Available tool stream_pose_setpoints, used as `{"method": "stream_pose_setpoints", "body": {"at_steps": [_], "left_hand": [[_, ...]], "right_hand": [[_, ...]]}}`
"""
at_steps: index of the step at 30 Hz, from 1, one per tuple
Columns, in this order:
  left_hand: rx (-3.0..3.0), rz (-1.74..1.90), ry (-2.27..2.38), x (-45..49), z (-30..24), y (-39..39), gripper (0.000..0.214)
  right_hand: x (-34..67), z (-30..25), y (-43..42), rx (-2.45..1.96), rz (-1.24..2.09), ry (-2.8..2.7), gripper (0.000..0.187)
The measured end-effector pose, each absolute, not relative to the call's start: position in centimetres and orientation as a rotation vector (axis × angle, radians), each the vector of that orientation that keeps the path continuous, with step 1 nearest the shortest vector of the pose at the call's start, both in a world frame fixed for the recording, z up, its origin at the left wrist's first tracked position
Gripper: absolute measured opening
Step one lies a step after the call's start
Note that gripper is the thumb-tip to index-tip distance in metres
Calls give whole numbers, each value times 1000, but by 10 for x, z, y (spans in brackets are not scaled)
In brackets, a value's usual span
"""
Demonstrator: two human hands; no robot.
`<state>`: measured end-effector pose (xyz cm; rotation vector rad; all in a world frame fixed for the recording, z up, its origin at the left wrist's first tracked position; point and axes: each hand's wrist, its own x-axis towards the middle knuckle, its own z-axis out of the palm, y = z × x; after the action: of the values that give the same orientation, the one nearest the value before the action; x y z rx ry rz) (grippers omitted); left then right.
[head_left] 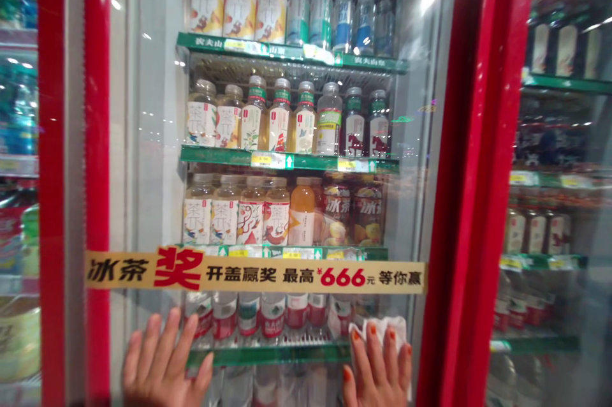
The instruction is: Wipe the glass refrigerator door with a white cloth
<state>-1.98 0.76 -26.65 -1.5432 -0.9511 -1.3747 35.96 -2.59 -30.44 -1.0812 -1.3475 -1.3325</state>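
My left hand lies flat with fingers spread on the glass door of a drinks fridge, low on the pane. My right hand, with orange-painted nails, presses a white cloth against the same glass at the lower right, fingers stretched over it. Just above both hands a yellow sticker strip with red and black print runs across the door.
Behind the glass, green-edged shelves carry rows of tea, juice and water bottles. A red door frame rises at the right and another at the left. Neighbouring fridges with more drinks stand on both sides.
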Motion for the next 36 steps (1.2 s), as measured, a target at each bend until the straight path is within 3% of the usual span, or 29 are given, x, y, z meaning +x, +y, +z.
{"method": "stream_pose_setpoints", "body": {"at_steps": [6,13,16,20,27,33,36], "left_hand": [[-1600,-1253,-1014,-16,-261,-5,103],[-1628,-1310,-1070,-18,-237,-25,62],[-1649,-1284,-960,-6,-218,-22,72],[-1742,-1162,-955,10,-211,-12,87],[-1730,-1241,-929,15,-214,-9,86],[-1720,-1273,-900,15,-209,-10,88],[-1737,-1290,-876,16,-208,-10,85]], "right_hand": [[349,-295,-53,-1240,-1131,-1434,88],[352,-181,-35,-1356,-990,-1361,79],[321,-171,-35,-1209,-1131,-1626,81],[324,-205,-55,-848,-1359,-2099,71],[362,-153,-42,-1186,-1255,-1508,83],[340,-171,-52,-749,-1466,-2087,64],[377,-142,-51,-862,-1482,-2008,69]]}}
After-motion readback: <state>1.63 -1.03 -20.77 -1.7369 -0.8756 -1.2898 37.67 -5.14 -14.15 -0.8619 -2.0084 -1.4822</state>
